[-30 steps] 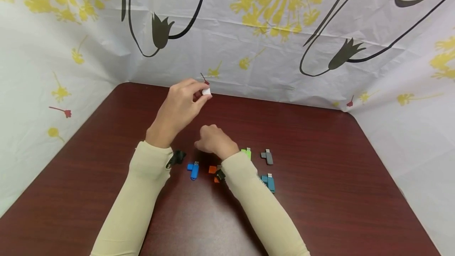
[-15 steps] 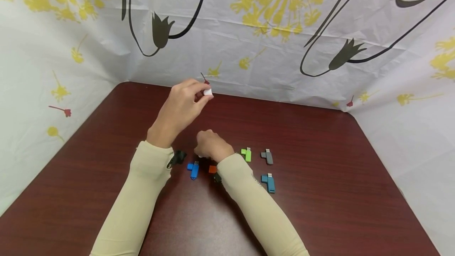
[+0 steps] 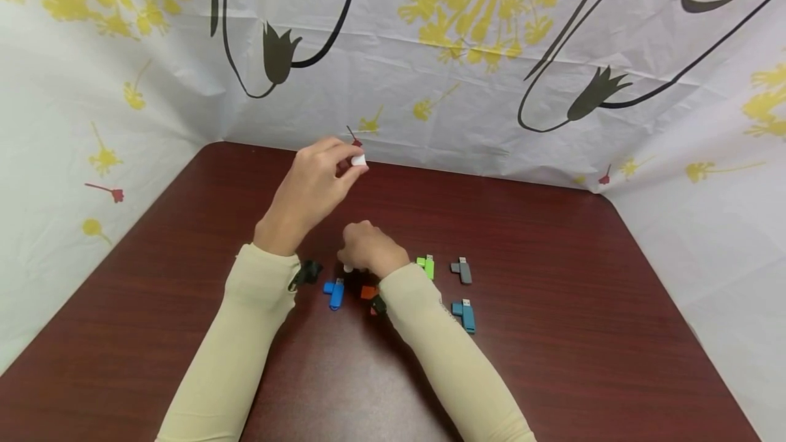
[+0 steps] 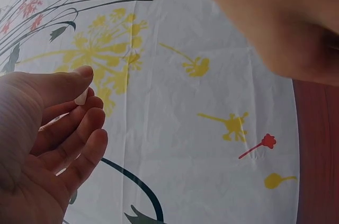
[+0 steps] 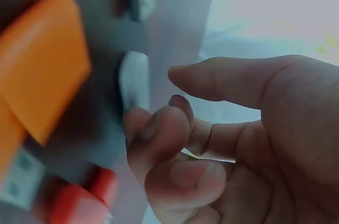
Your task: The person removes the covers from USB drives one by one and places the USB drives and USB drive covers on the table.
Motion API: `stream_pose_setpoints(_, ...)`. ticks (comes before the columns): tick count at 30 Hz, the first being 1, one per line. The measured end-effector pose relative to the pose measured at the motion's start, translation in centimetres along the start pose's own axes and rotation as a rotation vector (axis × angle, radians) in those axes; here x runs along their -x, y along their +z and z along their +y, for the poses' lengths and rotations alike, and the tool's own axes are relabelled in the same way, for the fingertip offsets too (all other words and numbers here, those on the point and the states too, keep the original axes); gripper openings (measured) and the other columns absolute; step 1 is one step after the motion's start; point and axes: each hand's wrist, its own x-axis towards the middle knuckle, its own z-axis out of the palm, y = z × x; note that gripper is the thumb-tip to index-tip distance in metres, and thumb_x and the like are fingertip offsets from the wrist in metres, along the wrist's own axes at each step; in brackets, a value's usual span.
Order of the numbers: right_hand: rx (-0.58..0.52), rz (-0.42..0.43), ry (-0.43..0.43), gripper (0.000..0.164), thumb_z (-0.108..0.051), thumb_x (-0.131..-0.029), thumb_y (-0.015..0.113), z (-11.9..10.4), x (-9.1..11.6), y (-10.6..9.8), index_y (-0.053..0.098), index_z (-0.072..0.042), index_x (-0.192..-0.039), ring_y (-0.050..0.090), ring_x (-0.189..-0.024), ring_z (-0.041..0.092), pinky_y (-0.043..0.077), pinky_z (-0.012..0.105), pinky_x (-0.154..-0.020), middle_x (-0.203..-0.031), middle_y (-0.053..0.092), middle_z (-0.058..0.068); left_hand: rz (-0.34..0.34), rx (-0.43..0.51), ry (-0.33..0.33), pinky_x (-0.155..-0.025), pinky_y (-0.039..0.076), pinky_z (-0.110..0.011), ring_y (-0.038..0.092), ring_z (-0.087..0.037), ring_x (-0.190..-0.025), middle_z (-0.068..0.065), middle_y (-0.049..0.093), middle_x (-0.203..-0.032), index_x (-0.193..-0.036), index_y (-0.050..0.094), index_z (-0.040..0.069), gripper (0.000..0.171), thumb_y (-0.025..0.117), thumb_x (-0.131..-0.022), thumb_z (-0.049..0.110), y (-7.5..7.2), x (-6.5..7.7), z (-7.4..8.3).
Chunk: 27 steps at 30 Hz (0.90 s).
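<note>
In the head view my left hand is raised over the far part of the table, pinching a small white cap-like piece between thumb and fingers. The left wrist view shows only a sliver of that white piece under the thumb. Lower and closer, my right hand is at the tabletop with curled fingers. Beside its fingertips lies another white piece, blurred and partly hidden; whether they touch it I cannot tell. The right thumb stays apart from the fingers, with nothing between them.
A blue USB stick lies left of the right wrist. Orange pieces are half hidden by it, with a red piece nearby. Green, grey and teal USB sticks lie to the right. Patterned white sheeting surrounds the table.
My right hand has come slightly nearer and lower, then shifted a little right. A bit of the white piece now shows beneath it. My left hand has hardly moved.
</note>
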Motion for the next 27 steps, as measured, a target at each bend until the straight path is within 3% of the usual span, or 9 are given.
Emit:
stream_pose_setpoints(4, 0.014, 0.047, -0.014, 0.031, -0.028, -0.097, 0.055, 0.4, 0.5, -1.4, 0.065, -0.007, -0.076, 0.048, -0.045, 0.016, 0.045, 0.029, -0.048, -0.059, 0.055, 0.005, -0.007, -0.007, -0.004, -0.067, 0.057, -0.037, 0.059, -0.017, -0.076, -0.011, 0.069, -0.092, -0.104, 0.075, 0.003, 0.026, 0.072, -0.087, 0.022, -0.2, 0.1, -0.2)
stream_pose_setpoints(8, 0.001, 0.146, -0.054, 0.033, -0.028, -0.096, 0.055, 1.3, 1.7, -3.5, 0.059, -0.009, -0.069, 0.045, -0.044, 0.013, 0.043, 0.028, -0.049, -0.056, 0.048, 0.001, -0.006, -0.004, -0.013, -0.065, 0.056, -0.037, 0.06, -0.02, -0.075, -0.011, 0.066, -0.088, -0.104, 0.076, 0.005, 0.025, 0.073, -0.086, 0.021, -0.3, 0.1, -0.6)
stream_pose_setpoints(13, -0.038, 0.28, -0.085, 0.029, -0.032, -0.095, 0.055, 3.5, 3.4, -6.0, 0.061, -0.01, -0.077, 0.044, -0.049, 0.014, 0.042, 0.03, -0.052, -0.06, 0.049, 0.001, -0.061, -0.021, -0.056, -0.065, 0.055, -0.036, 0.058, -0.021, -0.074, -0.012, 0.063, -0.085, -0.102, 0.076, 0.004, 0.022, 0.073, -0.085, 0.019, -0.4, 0.2, -1.1)
stream_pose_setpoints(15, -0.049, 0.34, -0.09, 0.027, -0.033, -0.095, 0.056, 4.6, 4.1, -7.0, 0.063, -0.01, -0.083, 0.048, -0.055, 0.016, 0.043, 0.032, -0.055, -0.066, 0.054, 0.003, -0.145, -0.044, -0.104, -0.066, 0.056, -0.036, 0.058, -0.021, -0.075, -0.013, 0.064, -0.086, -0.102, 0.076, 0.003, 0.023, 0.073, -0.085, 0.019, -0.4, 0.2, -1.3)
stream_pose_setpoints(22, -0.084, 0.535, -0.117, 0.026, -0.033, -0.097, 0.054, 8.3, 6.9, -9.9, 0.066, -0.012, -0.102, 0.052, -0.066, 0.024, 0.043, 0.037, -0.063, -0.083, 0.064, 0.009, -0.578, -0.063, -0.378, -0.077, 0.058, -0.04, 0.063, -0.021, -0.085, -0.012, 0.075, -0.098, -0.107, 0.074, 0.003, 0.021, 0.067, -0.09, 0.014, 0.6, 0.6, -2.2)
stream_pose_setpoints(27, -0.116, 0.637, -0.112, 0.029, -0.037, -0.096, 0.054, 10.2, 8.8, -11.3, 0.063, -0.013, -0.11, 0.054, -0.076, 0.025, 0.045, 0.041, -0.07, -0.102, 0.066, 0.009, -0.719, -0.053, -0.45, -0.073, 0.056, -0.038, 0.062, -0.022, -0.084, -0.011, 0.073, -0.101, -0.1, 0.075, 0.005, 0.014, 0.066, -0.09, 0.009, 1.5, 1.6, -2.8)
